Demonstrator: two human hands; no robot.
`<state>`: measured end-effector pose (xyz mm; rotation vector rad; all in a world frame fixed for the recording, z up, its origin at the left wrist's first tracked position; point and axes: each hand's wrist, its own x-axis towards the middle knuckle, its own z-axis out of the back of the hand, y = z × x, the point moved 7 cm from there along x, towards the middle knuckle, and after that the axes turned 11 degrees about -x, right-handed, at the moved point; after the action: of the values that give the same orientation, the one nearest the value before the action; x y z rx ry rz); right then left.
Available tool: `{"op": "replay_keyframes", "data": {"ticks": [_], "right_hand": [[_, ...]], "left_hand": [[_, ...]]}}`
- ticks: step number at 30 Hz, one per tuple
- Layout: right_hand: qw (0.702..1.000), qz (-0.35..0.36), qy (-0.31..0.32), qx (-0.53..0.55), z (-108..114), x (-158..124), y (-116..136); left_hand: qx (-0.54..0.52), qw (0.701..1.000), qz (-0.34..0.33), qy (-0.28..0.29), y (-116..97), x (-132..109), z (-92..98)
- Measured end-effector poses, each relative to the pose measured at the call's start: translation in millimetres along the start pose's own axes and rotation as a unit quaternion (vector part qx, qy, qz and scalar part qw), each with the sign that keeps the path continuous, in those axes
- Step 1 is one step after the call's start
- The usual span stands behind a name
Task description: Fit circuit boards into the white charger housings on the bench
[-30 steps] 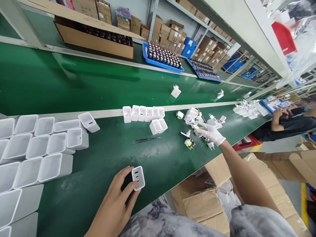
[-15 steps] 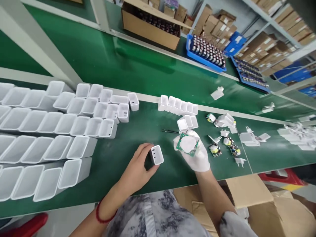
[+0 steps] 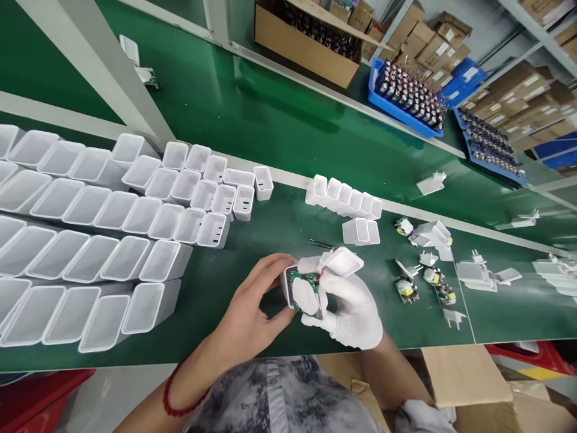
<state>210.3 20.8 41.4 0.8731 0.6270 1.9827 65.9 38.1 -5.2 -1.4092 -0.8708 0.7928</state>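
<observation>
My bare left hand (image 3: 252, 310) is wrapped round a white plastic housing (image 3: 287, 287), fingers and thumb on opposite sides of it. My right hand (image 3: 358, 313), in a white glove, grips a green circuit board (image 3: 311, 278) that carries a round white pad (image 3: 305, 296). The board is at the housing's open mouth; how far it is inside, I cannot tell. A white plastic part (image 3: 344, 261) with a raised rim sits just above my gloved fingers, and a bit of red wire shows beside it. Dark tweezers (image 3: 321, 244) lie behind, partly hidden.
Rows of open white housings (image 3: 130, 207) stand on the green bench at left. More form a short row (image 3: 345, 195) at the back. Loose boards (image 3: 408, 290) and plug parts (image 3: 478, 270) lie to the right. Blue trays (image 3: 406, 102) of components stand on the shelf.
My right hand has moved left and brought the circuit board to the housing, turning it on the way. The left hand still holds the housing. The camera view has shifted slightly.
</observation>
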Motion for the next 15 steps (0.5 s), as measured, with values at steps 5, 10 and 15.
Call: {"op": "replay_keyframes", "data": {"ticks": [5, 10, 15], "right_hand": [[0.999, 0.034, -0.038, -0.005, 8.1, 5.3, 9.7], [0.997, 0.042, -0.036, -0.055, 9.3, 7.8, 14.4], [0.996, 0.048, -0.025, -0.073, 9.9, 9.3, 16.3]], "left_hand": [[-0.032, 0.999, 0.014, 0.013, 0.5, 1.7, -3.7], [-0.01, 1.0, 0.005, 0.012, -1.7, 1.3, -3.5], [-0.001, 1.0, -0.013, 0.007, -4.1, 2.5, -3.1]]}}
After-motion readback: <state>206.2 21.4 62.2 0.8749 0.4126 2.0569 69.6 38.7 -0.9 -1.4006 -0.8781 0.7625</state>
